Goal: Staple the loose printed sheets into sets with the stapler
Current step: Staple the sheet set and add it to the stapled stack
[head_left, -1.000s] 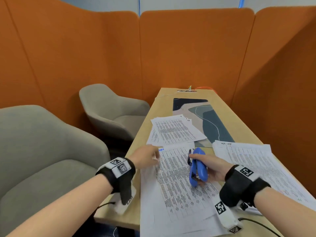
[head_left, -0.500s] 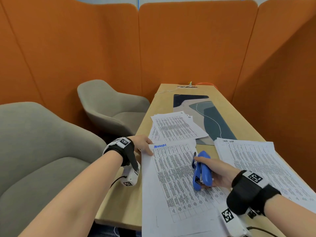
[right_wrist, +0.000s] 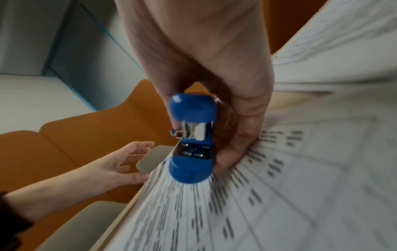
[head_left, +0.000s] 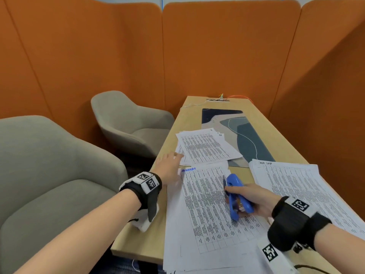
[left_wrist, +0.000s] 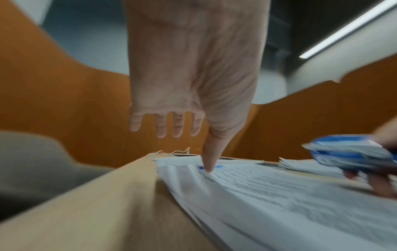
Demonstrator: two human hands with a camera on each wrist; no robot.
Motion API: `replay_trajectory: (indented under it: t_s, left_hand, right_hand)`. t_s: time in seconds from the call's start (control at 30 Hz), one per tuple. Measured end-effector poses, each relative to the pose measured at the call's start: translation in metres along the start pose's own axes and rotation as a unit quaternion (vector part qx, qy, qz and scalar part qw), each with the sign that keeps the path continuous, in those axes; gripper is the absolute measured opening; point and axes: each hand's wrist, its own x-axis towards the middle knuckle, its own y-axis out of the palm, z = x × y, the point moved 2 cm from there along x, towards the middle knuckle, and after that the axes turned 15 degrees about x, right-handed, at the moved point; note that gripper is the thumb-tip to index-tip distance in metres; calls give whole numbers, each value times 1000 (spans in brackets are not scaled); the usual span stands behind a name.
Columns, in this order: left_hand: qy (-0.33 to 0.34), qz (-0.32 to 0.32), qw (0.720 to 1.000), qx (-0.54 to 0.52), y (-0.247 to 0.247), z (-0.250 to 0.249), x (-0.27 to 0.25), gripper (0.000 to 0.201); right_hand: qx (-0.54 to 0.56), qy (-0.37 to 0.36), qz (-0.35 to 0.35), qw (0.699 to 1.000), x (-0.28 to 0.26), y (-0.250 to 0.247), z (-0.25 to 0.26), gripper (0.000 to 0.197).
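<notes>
A blue stapler [head_left: 237, 194] [right_wrist: 192, 139] lies in my right hand [head_left: 250, 198], whose fingers curl round it above the near printed set [head_left: 213, 214]. My left hand [head_left: 169, 169] [left_wrist: 193, 101] is spread with straight fingers at that set's top left corner; its thumb tip [left_wrist: 209, 168] presses the paper by a blue handwritten word. Another pile of printed sheets [head_left: 205, 147] lies farther up the table, and a third pile [head_left: 296, 186] lies to the right.
The wooden table [head_left: 142, 244] is narrow, with a patterned desk mat [head_left: 243, 135] along its middle and a cable socket [head_left: 218, 99] at the far end. Two grey armchairs [head_left: 49, 184] stand to the left. Orange partition walls [head_left: 217, 46] enclose the booth.
My left hand slid away from the top edge of the near set toward its left corner and opened out. The right hand kept hold of the stapler and barely moved.
</notes>
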Motion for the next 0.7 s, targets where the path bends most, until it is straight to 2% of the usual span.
replay_trajectory:
  t_s: [0.03,0.07,0.13,0.2,0.27,0.37,0.43,0.53,0.7]
  left_hand:
    - [23,10,1000,17,1,-2,-4,57]
    - [39,48,998,31,4,-4,-8,56]
    - [42,166,983,66,15,-4,-15,80]
    - [32,229,969,84,21,-4,-20,103]
    - [27,240,967,84,21,-5,-24,109]
    - [20,244,967,68,18,-5,-27,112]
    - [15,245,967,71,17,-4,-28,114]
    - [21,245,965,92,12,-5,-30,114]
    - [26,234,967,98,13,-5,-30,114]
  right_hand:
    - [-30,-6,-1,1000,0,3,6,21]
    - [-60,-17,-2,998,1,8,13,25]
    - [-122,-58,-13,991,4,22,29,33]
    - [-201,-85,-17,976,9,38,43,40]
    - [-307,-103,-12,946,12,57,50,43]
    - [-503,-145,-21,852,10,86,52,25]
    - [-580,-177,-30,795,14,101,48,20]
    - [-614,-193,-45,764,19,114,45,32]
    - [-639,-216,-8,738,20,120,51,30]
